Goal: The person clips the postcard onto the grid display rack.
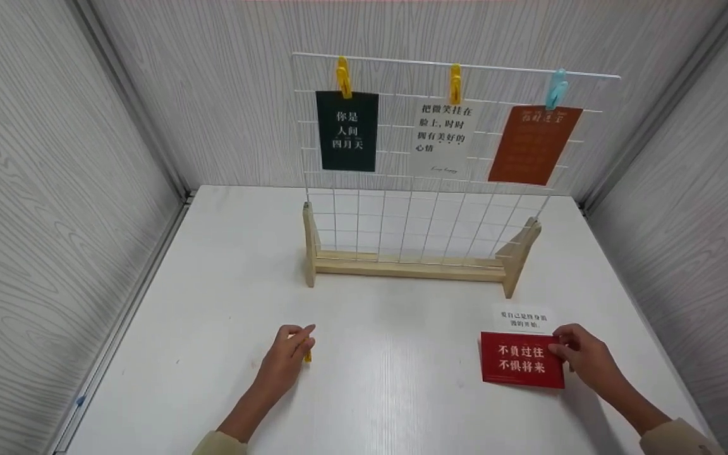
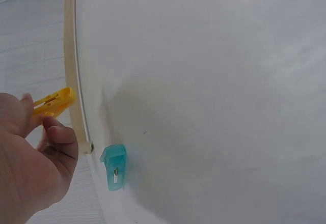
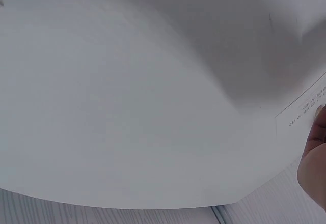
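Note:
My left hand [image 1: 283, 361] pinches a yellow clothespin [image 2: 55, 103] between thumb and fingers, over the front of the table. A teal clothespin [image 2: 115, 167] lies on the table close to that hand in the left wrist view; the head view does not show it. At the right, my right hand [image 1: 585, 355] pinches the right edge of a red card [image 1: 522, 370] with white lettering. Just behind it on the table lies a white card [image 1: 519, 320] with dark lettering, partly covered by the red one.
A white wire grid [image 1: 402, 218] stands upright in a wooden stand [image 1: 408, 270]. Yellow clothespins hold a dark green card [image 1: 348, 158] and a white card [image 1: 443, 161] on it; a light blue clothespin [image 1: 556, 88] holds a tilted orange card [image 1: 531, 151]. Wood-grain panels [image 1: 73, 158] enclose the table.

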Available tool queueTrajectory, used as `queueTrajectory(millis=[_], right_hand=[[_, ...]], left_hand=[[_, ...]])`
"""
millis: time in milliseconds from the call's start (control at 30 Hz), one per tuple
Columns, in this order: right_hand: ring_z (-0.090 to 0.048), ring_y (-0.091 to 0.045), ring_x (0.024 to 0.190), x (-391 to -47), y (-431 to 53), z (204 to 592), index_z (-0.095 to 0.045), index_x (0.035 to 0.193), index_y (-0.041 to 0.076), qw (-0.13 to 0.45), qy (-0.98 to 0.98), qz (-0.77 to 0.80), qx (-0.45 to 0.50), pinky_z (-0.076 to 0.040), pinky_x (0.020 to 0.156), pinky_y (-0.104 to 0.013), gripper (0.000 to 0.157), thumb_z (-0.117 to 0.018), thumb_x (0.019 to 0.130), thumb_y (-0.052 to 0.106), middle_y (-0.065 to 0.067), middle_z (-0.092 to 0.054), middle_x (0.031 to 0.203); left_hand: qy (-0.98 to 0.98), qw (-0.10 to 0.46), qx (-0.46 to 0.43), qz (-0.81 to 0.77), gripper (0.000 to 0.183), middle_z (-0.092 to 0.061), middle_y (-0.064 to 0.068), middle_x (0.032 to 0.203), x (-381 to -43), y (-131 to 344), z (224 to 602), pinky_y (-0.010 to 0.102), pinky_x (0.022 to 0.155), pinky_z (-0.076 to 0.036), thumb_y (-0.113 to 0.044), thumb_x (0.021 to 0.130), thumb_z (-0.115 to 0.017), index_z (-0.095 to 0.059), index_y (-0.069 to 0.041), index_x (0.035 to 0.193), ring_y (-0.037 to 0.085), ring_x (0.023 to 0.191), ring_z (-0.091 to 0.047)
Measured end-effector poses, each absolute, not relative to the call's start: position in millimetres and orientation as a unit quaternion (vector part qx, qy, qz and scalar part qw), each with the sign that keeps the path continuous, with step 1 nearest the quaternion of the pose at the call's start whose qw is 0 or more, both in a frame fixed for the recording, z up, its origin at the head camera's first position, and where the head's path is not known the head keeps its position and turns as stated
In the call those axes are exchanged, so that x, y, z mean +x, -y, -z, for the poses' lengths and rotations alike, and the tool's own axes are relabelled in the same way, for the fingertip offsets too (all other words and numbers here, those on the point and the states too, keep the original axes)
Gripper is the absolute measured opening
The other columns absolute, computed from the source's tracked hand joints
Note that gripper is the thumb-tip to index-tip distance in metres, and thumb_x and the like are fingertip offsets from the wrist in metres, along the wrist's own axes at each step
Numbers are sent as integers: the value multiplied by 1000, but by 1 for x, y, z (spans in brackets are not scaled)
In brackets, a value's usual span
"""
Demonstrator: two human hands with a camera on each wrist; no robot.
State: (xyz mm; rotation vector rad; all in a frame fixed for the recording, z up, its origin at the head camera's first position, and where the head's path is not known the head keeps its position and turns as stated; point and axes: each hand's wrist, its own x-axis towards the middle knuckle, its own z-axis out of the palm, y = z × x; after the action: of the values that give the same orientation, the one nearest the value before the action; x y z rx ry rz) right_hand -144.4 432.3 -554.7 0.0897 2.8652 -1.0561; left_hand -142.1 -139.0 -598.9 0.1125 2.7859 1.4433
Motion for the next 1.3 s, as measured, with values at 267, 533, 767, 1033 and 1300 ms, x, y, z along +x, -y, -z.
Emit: queueTrajectory(millis=[267, 533, 767, 1033, 1300], right_hand=[[-59, -18, 78, -144, -421, 552, -54, 122, 4, 34, -932, 361, 25, -52, 59, -28, 30, -68, 97, 14, -14, -64, 105], [-59, -20, 81, -145, -413, 548, -53, 131, 3, 25, -921, 387, 37, -53, 61, -27, 37, -66, 98, 14, -17, -64, 108], [-61, -20, 87, -151, -403, 544, -56, 132, 1, 25, -901, 431, 52, -56, 68, -28, 43, -67, 99, 26, -17, -67, 112], [-65, -20, 87, -161, -380, 543, -62, 124, 2, 24, -879, 475, 39, -58, 72, -30, 35, -64, 101, 28, -16, -70, 111], [-67, -21, 87, -169, -350, 541, -64, 122, 1, 43, -863, 503, 36, -59, 73, -32, 29, -64, 100, 20, -16, -71, 111]], left_hand=[[-873, 41, 52, -484, 42, -49, 12, 129, -144, 139, 599, 48, 104, -47, -20, 106, -52, -52, -6, 146, 25, 111, -55], [-849, 11, 20, -528, 40, -66, 3, 113, -146, 140, 592, 19, 58, -43, -23, 91, -76, -68, -6, 125, 14, 74, -50], [-861, 6, -3, -509, 37, -69, -3, 114, -147, 141, 591, 22, 61, -43, -32, 88, -78, -72, -18, 122, 15, 79, -50], [-851, 23, -6, -525, 42, -69, 2, 115, -150, 138, 587, 23, 62, -43, -29, 90, -77, -68, -12, 127, 16, 81, -49], [-847, 29, 1, -531, 37, -70, -3, 114, -155, 135, 581, 25, 59, -42, -30, 92, -74, -69, -15, 125, 17, 76, -49]])
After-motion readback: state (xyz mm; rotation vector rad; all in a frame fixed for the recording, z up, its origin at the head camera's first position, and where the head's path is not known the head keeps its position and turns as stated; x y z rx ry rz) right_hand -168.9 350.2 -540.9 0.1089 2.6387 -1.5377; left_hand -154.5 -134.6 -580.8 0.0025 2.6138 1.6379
